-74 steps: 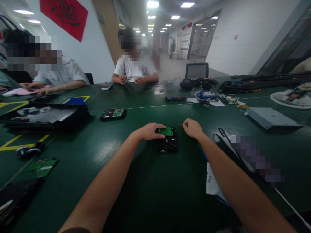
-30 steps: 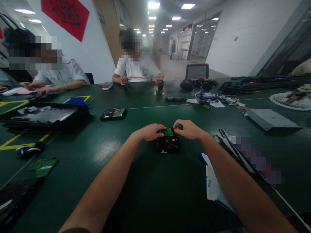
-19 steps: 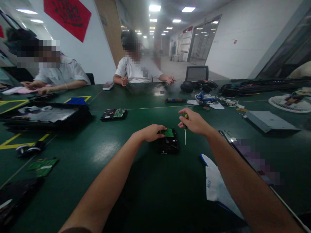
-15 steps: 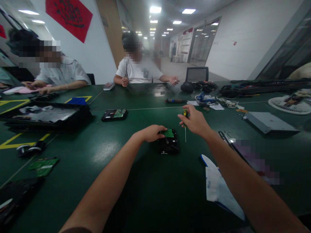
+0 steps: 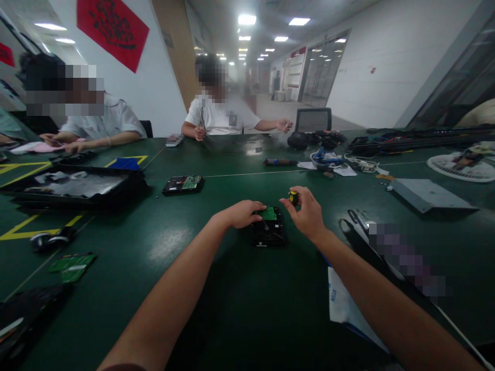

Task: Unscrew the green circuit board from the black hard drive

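A black hard drive (image 5: 270, 234) with a green circuit board (image 5: 269, 213) lies on the green table in front of me. My left hand (image 5: 246, 213) grips it from the left, fingers over the upper left part and the board's edge. To the right of the drive, my right hand (image 5: 307, 211) is raised and closed around a screwdriver (image 5: 294, 198) with a yellow and black handle. The handle's end faces me; the shaft is hidden by the hand. The screwdriver is apart from the drive.
Another hard drive (image 5: 183, 184) lies farther left, beyond a loose green circuit board (image 5: 72, 266). Black trays (image 5: 73, 188) are stacked at left. A white and blue packet (image 5: 348, 304) lies under my right forearm, and a grey metal box (image 5: 432, 196) at right. Two people (image 5: 220, 116) sit opposite.
My right hand has turned and dropped slightly, so the screwdriver's shaft, which pointed down before, is out of sight. The left hand stays on the hard drive.
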Demonstrator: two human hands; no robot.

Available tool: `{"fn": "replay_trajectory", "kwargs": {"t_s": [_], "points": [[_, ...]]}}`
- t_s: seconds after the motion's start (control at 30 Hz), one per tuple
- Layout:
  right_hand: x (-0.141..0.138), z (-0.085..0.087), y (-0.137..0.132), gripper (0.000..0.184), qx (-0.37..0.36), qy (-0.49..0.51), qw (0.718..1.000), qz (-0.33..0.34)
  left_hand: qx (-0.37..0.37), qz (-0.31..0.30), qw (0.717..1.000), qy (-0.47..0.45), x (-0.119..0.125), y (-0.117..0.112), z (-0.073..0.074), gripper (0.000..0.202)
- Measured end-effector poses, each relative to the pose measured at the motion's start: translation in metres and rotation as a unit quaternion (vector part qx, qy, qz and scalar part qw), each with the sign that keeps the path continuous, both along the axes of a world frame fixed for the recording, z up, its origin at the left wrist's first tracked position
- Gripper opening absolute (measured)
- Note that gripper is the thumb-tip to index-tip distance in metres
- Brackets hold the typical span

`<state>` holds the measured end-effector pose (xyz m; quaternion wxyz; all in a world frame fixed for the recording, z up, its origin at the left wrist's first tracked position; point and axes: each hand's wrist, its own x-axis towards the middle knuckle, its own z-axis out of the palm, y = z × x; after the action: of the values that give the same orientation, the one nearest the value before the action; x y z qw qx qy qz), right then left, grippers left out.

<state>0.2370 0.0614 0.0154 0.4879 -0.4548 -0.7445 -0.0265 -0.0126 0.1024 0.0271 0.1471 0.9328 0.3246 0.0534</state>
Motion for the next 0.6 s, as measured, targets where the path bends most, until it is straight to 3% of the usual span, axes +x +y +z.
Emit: {"fn": "replay_trajectory", "kwargs": {"t_s": [0.27,0.6], "points": [[0.021,-0.011,0.003,0.060,-0.042,0.040,0.997,-0.047,0.006,0.007,1.000,0.002,-0.001,0.001,-0.003,0.049],[0.018,-0.012,0.006,0.065,-0.066,0.073,0.995,-0.032,-0.003,0.010,1.000,0.007,0.000,0.000,-0.001,0.050]]}}
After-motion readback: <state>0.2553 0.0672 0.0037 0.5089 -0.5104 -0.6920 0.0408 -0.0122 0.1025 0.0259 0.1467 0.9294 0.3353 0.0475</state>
